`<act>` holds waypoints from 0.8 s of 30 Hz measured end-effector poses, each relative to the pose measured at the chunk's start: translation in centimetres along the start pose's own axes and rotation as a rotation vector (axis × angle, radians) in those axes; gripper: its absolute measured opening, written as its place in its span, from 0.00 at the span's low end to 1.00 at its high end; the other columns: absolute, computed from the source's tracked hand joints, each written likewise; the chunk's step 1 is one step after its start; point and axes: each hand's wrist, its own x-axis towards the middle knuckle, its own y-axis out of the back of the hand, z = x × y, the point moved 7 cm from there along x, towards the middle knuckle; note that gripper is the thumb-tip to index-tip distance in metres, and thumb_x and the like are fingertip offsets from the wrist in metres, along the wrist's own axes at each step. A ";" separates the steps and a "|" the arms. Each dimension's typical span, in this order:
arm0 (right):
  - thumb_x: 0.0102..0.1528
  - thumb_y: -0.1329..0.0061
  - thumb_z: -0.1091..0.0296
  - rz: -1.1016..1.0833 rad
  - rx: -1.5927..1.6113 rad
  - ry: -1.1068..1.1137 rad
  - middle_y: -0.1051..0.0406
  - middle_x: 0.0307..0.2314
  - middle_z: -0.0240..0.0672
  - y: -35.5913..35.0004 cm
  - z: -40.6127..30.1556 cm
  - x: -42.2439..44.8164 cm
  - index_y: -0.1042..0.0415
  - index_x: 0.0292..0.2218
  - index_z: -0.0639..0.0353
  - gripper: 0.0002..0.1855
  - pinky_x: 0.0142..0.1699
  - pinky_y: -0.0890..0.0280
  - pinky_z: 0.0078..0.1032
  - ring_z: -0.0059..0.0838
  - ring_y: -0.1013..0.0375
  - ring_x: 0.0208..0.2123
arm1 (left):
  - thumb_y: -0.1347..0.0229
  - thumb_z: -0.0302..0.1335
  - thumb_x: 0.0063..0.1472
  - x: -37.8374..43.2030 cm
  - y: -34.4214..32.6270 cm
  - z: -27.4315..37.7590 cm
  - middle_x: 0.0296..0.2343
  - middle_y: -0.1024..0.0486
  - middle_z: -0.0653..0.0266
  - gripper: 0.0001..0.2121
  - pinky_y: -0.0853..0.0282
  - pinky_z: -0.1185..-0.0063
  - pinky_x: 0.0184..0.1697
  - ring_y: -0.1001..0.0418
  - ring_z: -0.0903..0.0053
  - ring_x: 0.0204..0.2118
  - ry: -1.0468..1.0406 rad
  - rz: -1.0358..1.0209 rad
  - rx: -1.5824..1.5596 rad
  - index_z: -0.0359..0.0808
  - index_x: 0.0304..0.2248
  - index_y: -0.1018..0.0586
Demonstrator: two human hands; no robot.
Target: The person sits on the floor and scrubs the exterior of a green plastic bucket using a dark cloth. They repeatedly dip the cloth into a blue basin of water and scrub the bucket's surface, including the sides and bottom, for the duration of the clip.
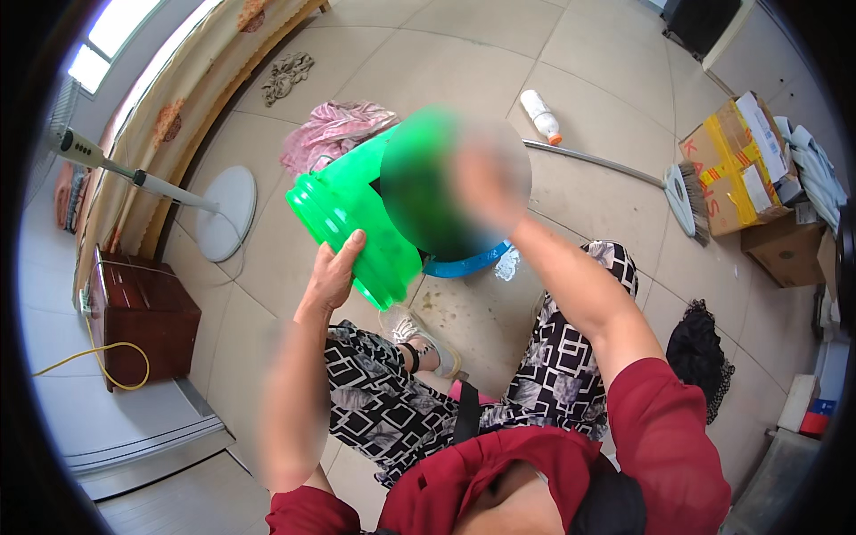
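A green plastic bucket [348, 214] lies tilted on its side in front of me. My left hand [338, 271] grips its ridged end, with the thumb on the outer wall and the other fingers mostly hidden. At the opposite end, my right hand [488, 177] is inside a blurred patch. Its fingers, and whatever they touch, cannot be made out. Below the bucket shows the curved rim of a blue basin [468, 264], mostly covered from view. Whitish wet residue [507, 263] marks the floor beside that rim.
Behind the bucket lies a pink cloth [338, 127]; a grey rag [287, 75] is farther off. A white bottle [540, 114] and a broom [683, 200] lie right, near cardboard boxes [729, 170]. At left stand a fan base [227, 217] and brown wooden box [150, 321].
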 end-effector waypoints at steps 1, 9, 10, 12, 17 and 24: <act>0.44 0.56 0.69 -0.030 0.162 0.054 0.37 0.39 0.44 1.0 -3.2 -0.8 0.27 0.40 0.48 0.19 0.43 0.36 0.37 0.47 0.35 0.39 | 0.51 0.35 0.61 -0.1 0.2 0.0 0.42 0.31 0.61 0.20 0.35 0.73 0.46 0.32 0.73 0.43 0.010 -0.006 -0.009 0.31 0.48 0.35; 0.44 0.56 0.70 -0.021 0.085 -0.223 0.38 0.41 0.47 3.3 0.5 -0.6 0.30 0.44 0.48 0.22 0.43 0.35 0.38 0.50 0.36 0.40 | 0.49 0.35 0.60 -0.2 0.1 0.0 0.39 0.29 0.60 0.19 0.32 0.74 0.44 0.29 0.73 0.40 -0.019 0.048 -0.077 0.30 0.45 0.33; 0.44 0.57 0.70 -0.042 0.031 -0.334 0.39 0.41 0.47 4.2 0.8 -0.6 0.31 0.45 0.48 0.23 0.43 0.35 0.38 0.50 0.36 0.40 | 0.49 0.35 0.60 -0.2 0.4 -0.1 0.39 0.29 0.60 0.18 0.32 0.74 0.44 0.29 0.73 0.40 -0.014 0.074 -0.081 0.30 0.45 0.32; 0.44 0.57 0.71 -0.016 0.092 -0.063 0.38 0.41 0.47 1.9 -1.0 -0.9 0.30 0.44 0.48 0.23 0.43 0.35 0.39 0.49 0.36 0.41 | 0.49 0.35 0.60 0.3 0.4 0.3 0.39 0.29 0.60 0.19 0.32 0.74 0.44 0.29 0.73 0.40 -0.023 0.016 -0.086 0.30 0.45 0.32; 0.44 0.57 0.71 0.015 0.168 -0.143 0.38 0.40 0.46 -1.5 2.6 -1.8 0.30 0.45 0.47 0.23 0.44 0.36 0.39 0.49 0.36 0.40 | 0.49 0.35 0.60 0.4 -0.2 0.4 0.39 0.29 0.60 0.19 0.32 0.74 0.43 0.29 0.73 0.40 -0.019 0.006 -0.078 0.30 0.45 0.32; 0.44 0.58 0.72 0.110 0.162 0.206 0.37 0.42 0.44 1.6 -3.9 -2.6 0.27 0.42 0.45 0.22 0.44 0.36 0.38 0.48 0.35 0.39 | 0.48 0.37 0.60 -0.1 0.2 -0.7 0.41 0.30 0.60 0.21 0.32 0.73 0.44 0.30 0.72 0.42 0.022 0.000 0.050 0.30 0.46 0.34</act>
